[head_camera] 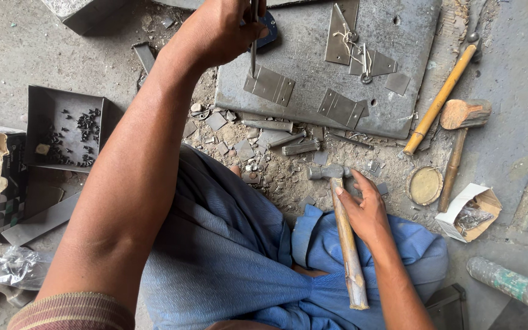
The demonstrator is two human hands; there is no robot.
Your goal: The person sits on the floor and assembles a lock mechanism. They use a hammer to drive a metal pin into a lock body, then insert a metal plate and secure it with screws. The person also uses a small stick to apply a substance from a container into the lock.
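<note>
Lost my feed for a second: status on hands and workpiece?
Left hand holds punch upright on hinge plate. Right hand grips hammer, low by knee. Scrap bits beside steel slab, none on hinge.

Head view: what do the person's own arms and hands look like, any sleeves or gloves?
Both hands, left hand and right hand, are bare: no gloves, rings or watch visible. The left arm shows a striped maroon-and-tan knitted sleeve cuff by the upper arm; the right forearm is uncovered.
</note>
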